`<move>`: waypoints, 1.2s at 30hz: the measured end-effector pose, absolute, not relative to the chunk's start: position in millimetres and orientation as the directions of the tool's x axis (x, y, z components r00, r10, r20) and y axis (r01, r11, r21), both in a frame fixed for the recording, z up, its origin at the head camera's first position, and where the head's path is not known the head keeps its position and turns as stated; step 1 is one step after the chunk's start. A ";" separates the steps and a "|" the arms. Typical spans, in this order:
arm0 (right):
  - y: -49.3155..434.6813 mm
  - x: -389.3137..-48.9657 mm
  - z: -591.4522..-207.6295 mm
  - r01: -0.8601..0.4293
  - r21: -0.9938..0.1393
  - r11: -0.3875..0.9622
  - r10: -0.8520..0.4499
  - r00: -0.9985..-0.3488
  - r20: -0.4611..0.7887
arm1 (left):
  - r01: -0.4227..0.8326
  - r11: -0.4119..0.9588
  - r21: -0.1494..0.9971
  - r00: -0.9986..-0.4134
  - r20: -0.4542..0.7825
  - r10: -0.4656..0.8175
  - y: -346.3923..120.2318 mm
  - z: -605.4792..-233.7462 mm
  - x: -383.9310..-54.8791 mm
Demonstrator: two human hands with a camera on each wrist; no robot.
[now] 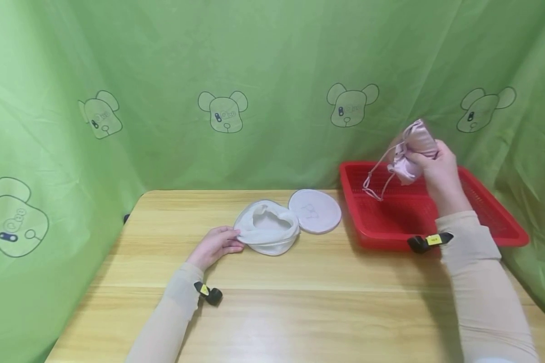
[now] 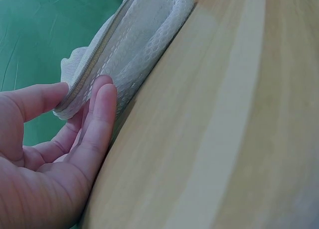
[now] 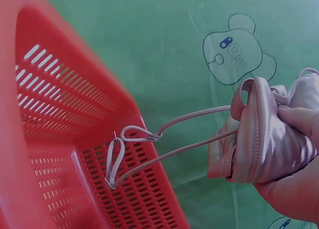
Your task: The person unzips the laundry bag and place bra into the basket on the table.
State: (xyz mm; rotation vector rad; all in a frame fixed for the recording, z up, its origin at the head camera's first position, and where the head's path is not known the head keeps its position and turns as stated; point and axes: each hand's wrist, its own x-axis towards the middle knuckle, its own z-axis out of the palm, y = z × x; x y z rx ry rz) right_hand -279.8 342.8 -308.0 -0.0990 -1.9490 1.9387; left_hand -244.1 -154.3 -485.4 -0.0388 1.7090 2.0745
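My left hand (image 1: 215,247) pinches the near-left rim of a round white mesh laundry bag (image 1: 272,244) on the table. In the left wrist view, its thumb lies at the zipper edge and its fingers touch the mesh side (image 2: 144,55). The bag's top gapes upward. A flat round pale disc (image 1: 315,212) lies against its right side; whether they are joined I cannot tell. Over the red basket, my right hand (image 1: 440,169) grips a folded pink satin bundle (image 1: 420,141). Two thin looped cords (image 3: 192,152) hang from this bundle, whose kind I cannot tell.
The red slotted plastic basket (image 1: 354,217) stands at the table's right rear, with its inside partly hidden by my right arm. Green curtains (image 1: 272,50) with bear-head prints enclose the back and sides. The wooden table (image 1: 300,307) stretches in front.
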 end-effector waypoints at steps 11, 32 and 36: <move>347.9 -295.0 -319.7 -0.177 -0.984 0.015 0.344 -0.923 0.172 | -0.353 -0.143 0.925 -0.898 -0.291 0.330 -155.4 -486.3 -245.1; 367.8 -304.0 -347.4 -0.127 -0.973 -0.194 0.342 -0.938 0.054 | -0.358 -0.148 0.922 -0.896 -0.295 0.332 -154.1 -483.6 -243.2; 372.1 -302.8 -351.2 -0.077 -0.963 -0.259 0.304 -0.953 -0.006 | -0.358 -0.150 0.921 -0.895 -0.293 0.335 -154.5 -483.1 -243.7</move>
